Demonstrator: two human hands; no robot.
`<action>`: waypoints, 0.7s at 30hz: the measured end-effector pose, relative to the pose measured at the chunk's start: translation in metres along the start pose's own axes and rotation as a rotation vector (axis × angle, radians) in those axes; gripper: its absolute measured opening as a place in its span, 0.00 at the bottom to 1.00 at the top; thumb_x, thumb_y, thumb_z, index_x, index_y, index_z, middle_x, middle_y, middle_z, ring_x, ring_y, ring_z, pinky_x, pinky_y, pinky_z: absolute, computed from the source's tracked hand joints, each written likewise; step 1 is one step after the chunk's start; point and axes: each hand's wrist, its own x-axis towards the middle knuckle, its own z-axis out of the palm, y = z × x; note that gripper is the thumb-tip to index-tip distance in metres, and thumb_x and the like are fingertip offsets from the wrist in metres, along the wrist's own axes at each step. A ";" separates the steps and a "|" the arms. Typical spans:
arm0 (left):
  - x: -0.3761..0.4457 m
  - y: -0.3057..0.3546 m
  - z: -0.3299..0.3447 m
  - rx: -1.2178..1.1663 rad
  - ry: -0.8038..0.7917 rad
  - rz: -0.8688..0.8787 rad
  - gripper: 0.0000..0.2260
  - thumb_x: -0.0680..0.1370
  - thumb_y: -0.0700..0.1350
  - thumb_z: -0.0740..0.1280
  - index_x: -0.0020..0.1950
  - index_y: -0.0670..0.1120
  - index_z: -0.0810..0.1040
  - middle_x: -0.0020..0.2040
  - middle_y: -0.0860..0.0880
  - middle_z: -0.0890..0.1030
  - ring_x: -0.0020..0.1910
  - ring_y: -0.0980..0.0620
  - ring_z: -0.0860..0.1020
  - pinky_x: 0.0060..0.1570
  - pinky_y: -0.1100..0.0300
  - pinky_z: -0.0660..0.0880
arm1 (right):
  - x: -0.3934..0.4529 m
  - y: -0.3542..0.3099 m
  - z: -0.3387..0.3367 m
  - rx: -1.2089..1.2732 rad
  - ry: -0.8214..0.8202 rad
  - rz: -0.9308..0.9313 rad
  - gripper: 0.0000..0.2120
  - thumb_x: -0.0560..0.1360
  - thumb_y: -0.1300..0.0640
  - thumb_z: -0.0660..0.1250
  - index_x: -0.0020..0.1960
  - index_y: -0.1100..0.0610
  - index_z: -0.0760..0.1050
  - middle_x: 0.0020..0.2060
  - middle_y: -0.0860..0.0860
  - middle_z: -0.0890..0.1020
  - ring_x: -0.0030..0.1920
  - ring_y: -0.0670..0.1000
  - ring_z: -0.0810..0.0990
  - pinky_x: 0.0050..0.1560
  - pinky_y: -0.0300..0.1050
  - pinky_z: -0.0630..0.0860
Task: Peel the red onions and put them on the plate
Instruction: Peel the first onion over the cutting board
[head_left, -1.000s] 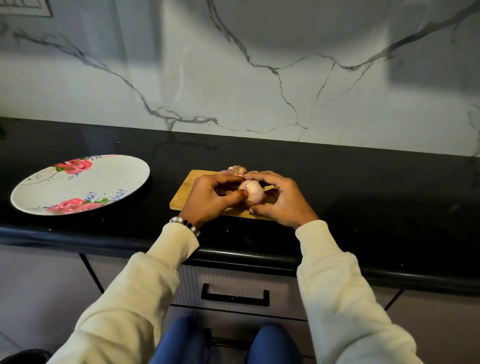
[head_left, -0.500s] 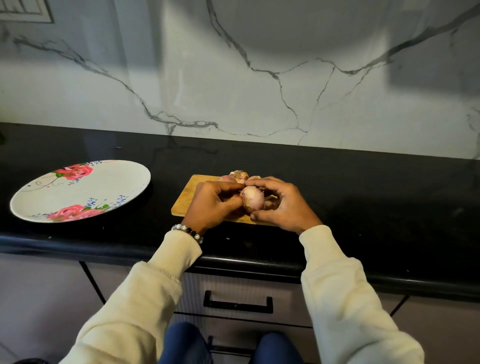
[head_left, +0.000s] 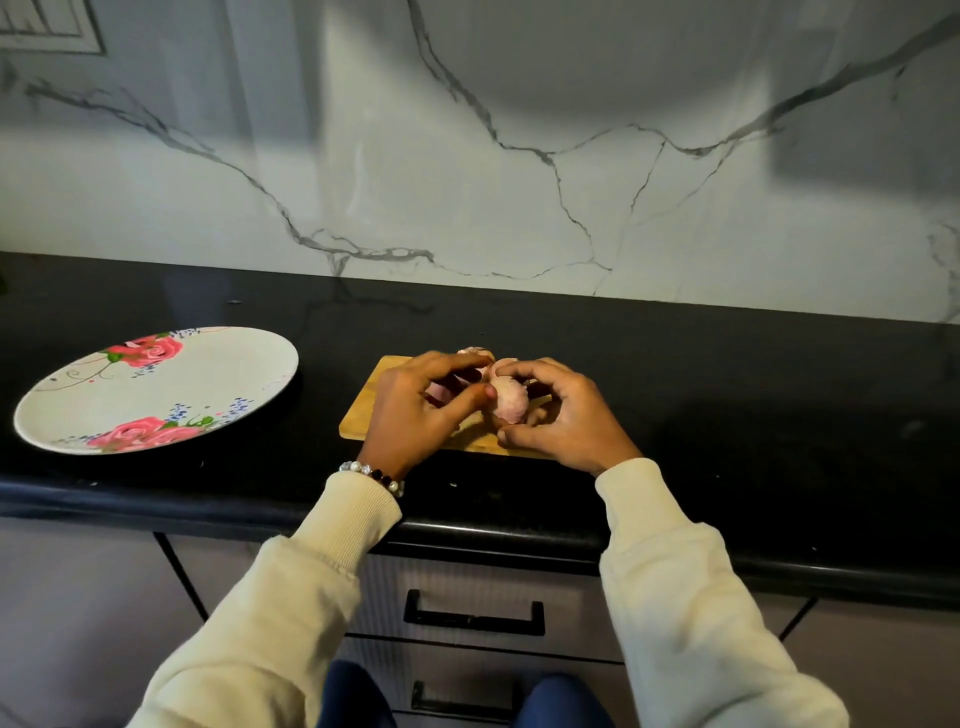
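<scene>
Little has shifted since the earlier frame: both hands, left hand (head_left: 415, 410) and right hand (head_left: 558, 415), still curl round the onion (head_left: 508, 399) over the cutting board (head_left: 363, 415), mid-peel, next stripping remaining skin before the plate (head_left: 67, 410).

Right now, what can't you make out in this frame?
Head view only:
- Onions behind the held onion: the left hand and right hand hide their number.
- How much skin remains: too blurred.
- Cutting board: middle covered by hands.
- Plate: nothing on it.
</scene>
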 end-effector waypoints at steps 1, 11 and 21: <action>0.000 0.000 0.001 0.012 -0.041 0.020 0.18 0.72 0.47 0.75 0.61 0.48 0.81 0.51 0.53 0.82 0.49 0.60 0.80 0.48 0.69 0.76 | 0.000 0.000 0.001 -0.034 0.004 -0.022 0.27 0.66 0.62 0.81 0.60 0.47 0.77 0.57 0.45 0.77 0.58 0.44 0.77 0.54 0.30 0.75; 0.000 -0.001 0.002 0.137 -0.118 0.114 0.17 0.70 0.45 0.77 0.58 0.44 0.83 0.51 0.47 0.84 0.49 0.54 0.81 0.50 0.72 0.74 | -0.003 -0.001 0.003 -0.134 0.038 -0.071 0.28 0.66 0.62 0.81 0.59 0.48 0.72 0.56 0.43 0.77 0.55 0.39 0.76 0.54 0.25 0.72; -0.001 0.001 0.001 -0.012 -0.065 -0.093 0.06 0.71 0.41 0.77 0.47 0.45 0.85 0.43 0.53 0.84 0.42 0.58 0.81 0.42 0.70 0.76 | -0.002 0.001 0.003 -0.164 0.140 -0.083 0.27 0.63 0.52 0.83 0.56 0.47 0.73 0.55 0.46 0.76 0.54 0.39 0.76 0.51 0.28 0.74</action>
